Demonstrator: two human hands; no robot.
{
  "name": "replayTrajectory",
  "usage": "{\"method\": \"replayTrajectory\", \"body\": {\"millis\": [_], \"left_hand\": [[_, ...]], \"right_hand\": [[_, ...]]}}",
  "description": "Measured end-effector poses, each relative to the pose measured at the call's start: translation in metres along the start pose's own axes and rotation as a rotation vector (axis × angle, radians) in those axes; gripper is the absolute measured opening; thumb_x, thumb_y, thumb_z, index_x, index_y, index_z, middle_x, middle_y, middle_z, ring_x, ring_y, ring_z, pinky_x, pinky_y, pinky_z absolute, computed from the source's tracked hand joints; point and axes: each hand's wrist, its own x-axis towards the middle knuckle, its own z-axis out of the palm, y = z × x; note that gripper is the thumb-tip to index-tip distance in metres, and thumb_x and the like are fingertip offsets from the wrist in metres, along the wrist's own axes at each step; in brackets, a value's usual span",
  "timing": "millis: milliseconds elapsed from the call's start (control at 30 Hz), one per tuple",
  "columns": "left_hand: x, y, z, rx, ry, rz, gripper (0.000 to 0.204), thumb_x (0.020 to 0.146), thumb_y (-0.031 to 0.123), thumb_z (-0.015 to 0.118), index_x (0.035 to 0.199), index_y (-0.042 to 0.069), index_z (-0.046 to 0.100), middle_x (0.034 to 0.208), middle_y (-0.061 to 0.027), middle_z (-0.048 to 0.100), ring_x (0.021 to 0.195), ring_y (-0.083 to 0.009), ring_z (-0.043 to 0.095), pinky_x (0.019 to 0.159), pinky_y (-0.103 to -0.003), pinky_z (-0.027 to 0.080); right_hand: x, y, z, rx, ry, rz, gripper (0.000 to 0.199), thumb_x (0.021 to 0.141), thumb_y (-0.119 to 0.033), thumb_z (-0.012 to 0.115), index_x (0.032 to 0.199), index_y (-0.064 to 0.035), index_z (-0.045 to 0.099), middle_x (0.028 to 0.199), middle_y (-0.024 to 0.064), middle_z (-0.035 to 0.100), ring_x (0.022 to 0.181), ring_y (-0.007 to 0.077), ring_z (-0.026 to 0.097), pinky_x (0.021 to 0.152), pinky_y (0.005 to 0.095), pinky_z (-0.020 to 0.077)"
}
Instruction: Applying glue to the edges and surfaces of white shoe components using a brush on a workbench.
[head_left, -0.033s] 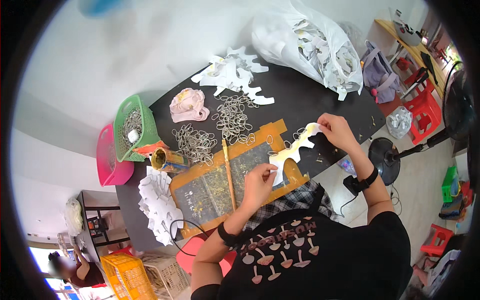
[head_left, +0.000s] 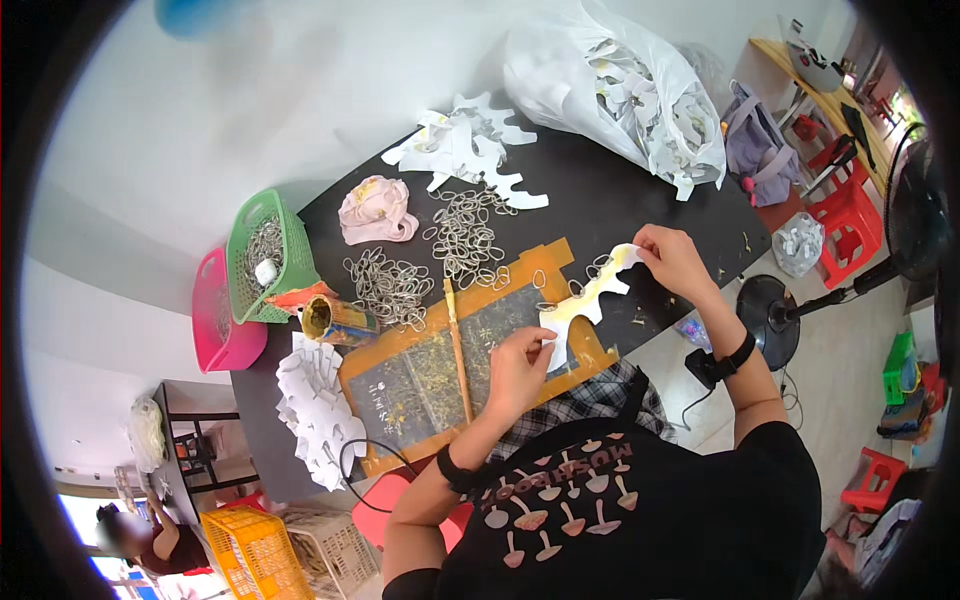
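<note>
White scalloped strip (head_left: pixel 584 302) pinched near both ends: left fingers (head_left: pixel 534 339) closer in, right fingers (head_left: pixel 653 238) farther out, forearms (head_left: pixel 748 372) angled forward.

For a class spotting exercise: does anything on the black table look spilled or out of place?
Yes: yellow smears streak the dark board, perhaps something spilled or wiped there, and one metal ring lies apart from the ring heaps.

Left hand (head_left: pixel 518 372) closer to the body, thumb and forefinger pinched, knuckles uppermost. Right hand (head_left: pixel 672 262) farther out, also pinching, fingers bent. Left forearm (head_left: pixel 470 440) and right forearm (head_left: pixel 738 345) bare, both slanting inward, hands well apart.
</note>
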Motion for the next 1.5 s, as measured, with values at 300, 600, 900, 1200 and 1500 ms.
{"method": "replayTrajectory", "body": {"millis": [300, 600, 900, 1200, 1500], "left_hand": [[0.001, -0.017, 0.006, -0.302, -0.074, -0.246, 0.023, 0.080, 0.003, 0.067, 0.102, -0.003, 0.065, 0.074, -0.0095, 0.065, 0.063, -0.0123, 0.064, 0.053, -0.027, 0.051], [-0.005, 0.005, 0.001, 0.039, -0.090, -0.148, 0.024, 0.083, 0.005, 0.063, 0.106, -0.003, 0.065, 0.066, -0.0100, 0.065, 0.054, -0.0127, 0.063, 0.049, -0.026, 0.049], [-0.015, -0.002, 0.006, 0.103, -0.055, -0.045, 0.026, 0.083, 0.009, 0.063, 0.108, 0.001, 0.066, 0.059, -0.0117, 0.062, 0.053, -0.0203, 0.065, 0.051, -0.030, 0.049], [-0.016, 0.014, 0.003, 0.489, -0.023, 0.233, 0.027, 0.078, 0.007, 0.063, 0.104, -0.001, 0.061, 0.089, -0.0168, 0.056, 0.077, -0.0363, 0.061, 0.066, -0.042, 0.050], [-0.013, 0.007, 0.005, 0.599, -0.026, 0.417, 0.028, 0.073, 0.002, 0.063, 0.100, -0.006, 0.059, 0.099, -0.0189, 0.057, 0.094, -0.0332, 0.057, 0.081, -0.039, 0.048]], "right_hand": [[0.012, -0.061, 0.047, -0.060, -0.247, -0.450, 0.022, 0.074, -0.001, 0.059, 0.095, -0.0057, 0.064, 0.089, 0.0112, 0.057, 0.087, 0.0305, 0.059, 0.074, 0.0394, 0.0482], [0.024, -0.068, 0.081, -0.103, -0.498, -0.650, 0.014, 0.076, -0.008, 0.061, 0.089, -0.0067, 0.062, 0.095, 0.0088, 0.056, 0.091, 0.0279, 0.058, 0.075, 0.0390, 0.0478], [0.009, -0.071, 0.078, -0.280, -0.445, -0.492, 0.007, 0.076, -0.010, 0.060, 0.077, -0.0032, 0.062, 0.078, 0.0127, 0.059, 0.075, 0.0321, 0.062, 0.066, 0.0410, 0.0500], [-0.001, -0.069, 0.085, -0.084, -0.162, -0.508, 0.033, 0.076, -0.004, 0.059, 0.108, -0.0069, 0.052, 0.084, 0.0126, 0.056, 0.083, 0.0333, 0.058, 0.070, 0.0415, 0.0475], [0.025, -0.062, 0.070, -0.036, -0.345, -0.406, 0.007, 0.074, -0.006, 0.060, 0.081, -0.0043, 0.063, 0.077, 0.0123, 0.064, 0.071, 0.0335, 0.062, 0.063, 0.0412, 0.0483]]}}
